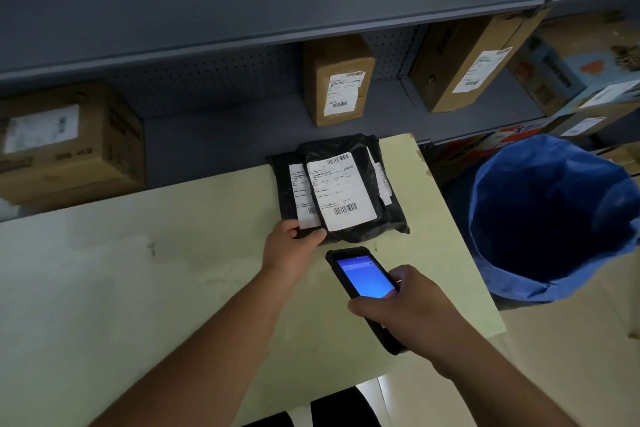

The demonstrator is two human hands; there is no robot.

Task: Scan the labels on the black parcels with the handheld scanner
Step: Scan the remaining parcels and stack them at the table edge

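Observation:
A stack of black parcels point(367, 180) lies at the far right part of the pale table point(138, 270). The top parcel carries a white label point(341, 191) with barcodes; another label point(303, 194) shows on the parcel under it at the left. My left hand point(292, 246) grips the near left corner of the stack, thumb on top. My right hand point(412, 308) holds the black handheld scanner point(363, 277), screen lit blue, its top end pointing at the parcels from just in front of them.
A bin lined with a blue bag point(554, 218) stands right of the table. Grey shelves point(242, 28) behind hold several cardboard boxes with labels: point(339, 80), point(474, 62), point(69, 139).

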